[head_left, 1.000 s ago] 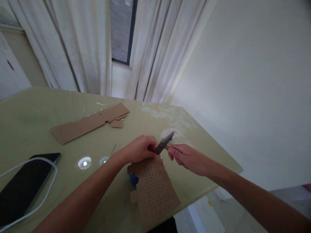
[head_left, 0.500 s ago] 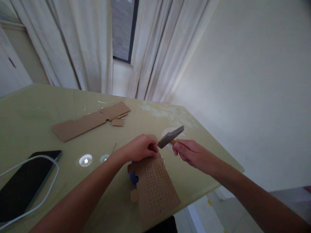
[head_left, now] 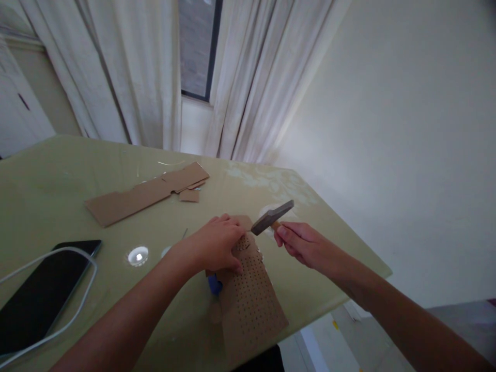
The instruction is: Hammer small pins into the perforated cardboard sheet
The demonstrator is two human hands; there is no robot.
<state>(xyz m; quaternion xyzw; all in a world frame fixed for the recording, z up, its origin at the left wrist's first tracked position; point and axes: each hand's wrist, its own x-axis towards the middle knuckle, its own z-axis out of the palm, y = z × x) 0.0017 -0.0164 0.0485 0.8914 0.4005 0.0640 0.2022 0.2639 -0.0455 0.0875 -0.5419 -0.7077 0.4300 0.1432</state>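
At the far left of the tabletop [head_left: 58,170] lies a dark phone [head_left: 42,297] with a white cable [head_left: 79,305] looped over it, and beyond it a long strip of cardboard [head_left: 143,195] with a small offcut beside it. Two bright round spots sit between the phone and my arm; I cannot tell what they are.

My left hand [head_left: 215,244] lies spread on the upper end of the perforated cardboard piece [head_left: 250,299], fingers flat and pressing, not curled around anything. That piece sits at the near edge, its lower end jutting past the tabletop, with something blue [head_left: 214,284] tucked under its left side. A thin dark mark by my fingertips may be a nail, but it is too small to be sure.

My right hand [head_left: 300,245] is closed around the wooden handle of a small hammer [head_left: 272,217], whose grey head hangs just above the top of the card, right beside my left fingers.

To strike well, I judge I should keep the card pinned flat, keep my fingertips back from the head, and tap short and square.
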